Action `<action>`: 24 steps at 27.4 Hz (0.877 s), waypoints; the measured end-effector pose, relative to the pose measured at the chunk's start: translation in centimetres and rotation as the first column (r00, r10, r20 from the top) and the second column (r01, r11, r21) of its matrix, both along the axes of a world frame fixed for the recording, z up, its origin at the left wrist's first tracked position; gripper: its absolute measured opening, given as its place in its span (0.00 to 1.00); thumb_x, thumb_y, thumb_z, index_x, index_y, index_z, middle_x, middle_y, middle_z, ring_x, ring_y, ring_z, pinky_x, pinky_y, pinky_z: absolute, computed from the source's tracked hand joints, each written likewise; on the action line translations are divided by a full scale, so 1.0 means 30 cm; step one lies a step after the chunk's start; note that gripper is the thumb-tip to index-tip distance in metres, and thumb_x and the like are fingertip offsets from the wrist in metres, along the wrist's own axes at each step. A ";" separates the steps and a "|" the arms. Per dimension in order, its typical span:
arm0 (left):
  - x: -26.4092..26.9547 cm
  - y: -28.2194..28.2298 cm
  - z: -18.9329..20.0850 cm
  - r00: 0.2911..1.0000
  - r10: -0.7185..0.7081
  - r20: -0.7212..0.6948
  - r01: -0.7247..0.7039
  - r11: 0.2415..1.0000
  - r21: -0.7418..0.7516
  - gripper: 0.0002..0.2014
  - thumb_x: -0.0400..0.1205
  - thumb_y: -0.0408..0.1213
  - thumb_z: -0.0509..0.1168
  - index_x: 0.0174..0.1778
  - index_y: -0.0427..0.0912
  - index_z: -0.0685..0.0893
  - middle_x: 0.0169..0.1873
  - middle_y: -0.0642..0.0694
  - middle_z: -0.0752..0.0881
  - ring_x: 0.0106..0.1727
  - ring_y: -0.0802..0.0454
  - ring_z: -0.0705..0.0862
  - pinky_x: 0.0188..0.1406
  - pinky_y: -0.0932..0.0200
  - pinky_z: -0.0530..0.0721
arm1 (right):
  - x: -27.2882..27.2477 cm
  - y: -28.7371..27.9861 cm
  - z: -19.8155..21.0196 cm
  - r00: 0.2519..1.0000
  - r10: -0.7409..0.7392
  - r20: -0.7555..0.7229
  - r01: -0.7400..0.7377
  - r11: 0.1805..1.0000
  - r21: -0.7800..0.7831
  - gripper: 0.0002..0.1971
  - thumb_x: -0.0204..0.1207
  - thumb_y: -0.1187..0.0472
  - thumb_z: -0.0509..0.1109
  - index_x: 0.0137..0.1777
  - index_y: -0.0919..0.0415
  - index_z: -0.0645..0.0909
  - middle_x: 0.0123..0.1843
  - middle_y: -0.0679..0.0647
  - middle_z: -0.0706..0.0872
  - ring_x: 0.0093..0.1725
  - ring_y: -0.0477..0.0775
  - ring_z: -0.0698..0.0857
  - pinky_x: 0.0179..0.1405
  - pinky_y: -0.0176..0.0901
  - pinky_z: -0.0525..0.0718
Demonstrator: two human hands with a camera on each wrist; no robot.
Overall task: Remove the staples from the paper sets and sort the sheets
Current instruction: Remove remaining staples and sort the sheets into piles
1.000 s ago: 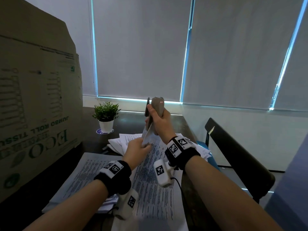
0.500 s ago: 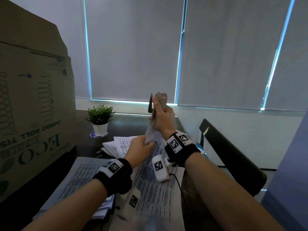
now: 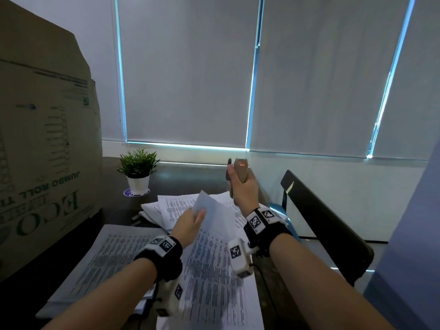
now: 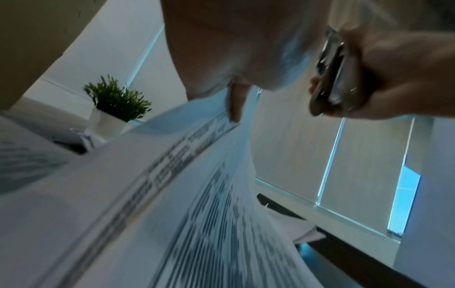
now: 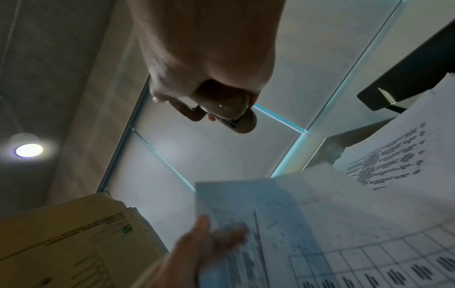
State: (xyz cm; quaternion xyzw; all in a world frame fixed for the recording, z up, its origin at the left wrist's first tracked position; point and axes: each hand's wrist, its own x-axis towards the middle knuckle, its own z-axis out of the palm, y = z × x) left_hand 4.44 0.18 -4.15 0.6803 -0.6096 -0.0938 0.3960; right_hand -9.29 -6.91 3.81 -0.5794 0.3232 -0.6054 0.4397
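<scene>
The left hand (image 3: 190, 222) pinches the upper corner of the paper set (image 3: 209, 258), whose long axis runs from this corner down toward the near edge of the counter (image 3: 190, 177). The right hand (image 3: 244, 186), curled round the staple remover (image 3: 239, 170), is raised just beyond and to the right of that corner, apart from it. The left hand is the nearer one for separating the sheets.

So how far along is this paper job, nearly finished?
Hard to say. Loose printed sheets already lie by the potted plant, perhaps sorted. In hand: the left hand pinches a paper set's corner, while the right hand grips the staple remover, lifted clear of it. Other stacks on the table may remain.
</scene>
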 end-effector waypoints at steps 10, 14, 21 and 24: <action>0.034 0.002 0.351 0.992 0.119 0.040 -0.091 0.897 -0.432 0.38 0.77 0.16 0.51 0.69 0.66 0.59 0.28 0.43 0.76 0.24 0.47 0.74 0.22 0.52 0.74 | 0.127 0.005 0.327 0.971 0.037 0.238 0.010 0.982 -0.191 0.25 0.69 0.35 0.74 0.59 0.51 0.79 0.45 0.55 0.86 0.39 0.49 0.82 0.44 0.52 0.84; 0.009 -0.014 0.442 0.981 0.152 0.117 -0.096 0.916 -0.389 0.33 0.77 0.17 0.54 0.76 0.50 0.63 0.35 0.43 0.81 0.30 0.48 0.80 0.24 0.62 0.73 | 0.154 -0.010 0.453 0.943 0.091 0.320 -0.021 0.976 -0.216 0.17 0.81 0.49 0.71 0.58 0.64 0.80 0.38 0.52 0.85 0.31 0.43 0.81 0.32 0.35 0.82; -0.020 -0.032 0.498 0.940 0.251 0.232 -0.156 0.918 -0.364 0.24 0.78 0.20 0.51 0.69 0.42 0.72 0.49 0.39 0.85 0.42 0.41 0.81 0.34 0.49 0.76 | 0.137 -0.016 0.465 0.879 0.023 0.477 0.051 0.989 -0.141 0.15 0.81 0.49 0.70 0.51 0.64 0.80 0.32 0.55 0.82 0.27 0.49 0.78 0.24 0.38 0.78; -0.038 -0.043 0.513 0.934 0.268 0.238 -0.167 0.912 -0.374 0.18 0.80 0.24 0.51 0.64 0.40 0.75 0.49 0.39 0.86 0.47 0.38 0.84 0.40 0.48 0.81 | 0.129 -0.022 0.454 0.898 -0.001 0.440 0.072 0.987 -0.147 0.18 0.81 0.48 0.70 0.53 0.65 0.80 0.33 0.54 0.83 0.30 0.48 0.80 0.29 0.39 0.81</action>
